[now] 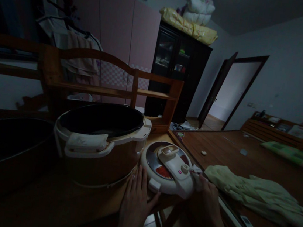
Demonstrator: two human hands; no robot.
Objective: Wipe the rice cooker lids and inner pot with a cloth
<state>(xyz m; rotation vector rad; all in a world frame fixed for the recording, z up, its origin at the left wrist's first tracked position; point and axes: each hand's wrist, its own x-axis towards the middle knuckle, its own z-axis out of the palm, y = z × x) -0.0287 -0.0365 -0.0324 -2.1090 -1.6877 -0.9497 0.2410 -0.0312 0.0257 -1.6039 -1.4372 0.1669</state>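
Note:
A pressure cooker lid (183,184) lies on the wooden table, cream-coloured with a shiny top, a raised handle (169,150) and a small round valve knob (185,168). My left hand (138,197) rests at the lid's near left edge, its fingers stretched out and the thumb apart. At the lid's right side, my right hand (208,191) is closed on a crumpled white tissue or cloth (196,169), which reaches the lid close to the knob. The pressure cooker body (100,164) stands uncovered to the left, with a dark interior and white side handles.
A large dark pot (9,154) sits at the far left on the wooden table (72,203). To the right is a wide brown bed-like surface (225,145) with a pale green cloth (255,190) on it. A wooden shelf frame (93,90) rises behind the cooker.

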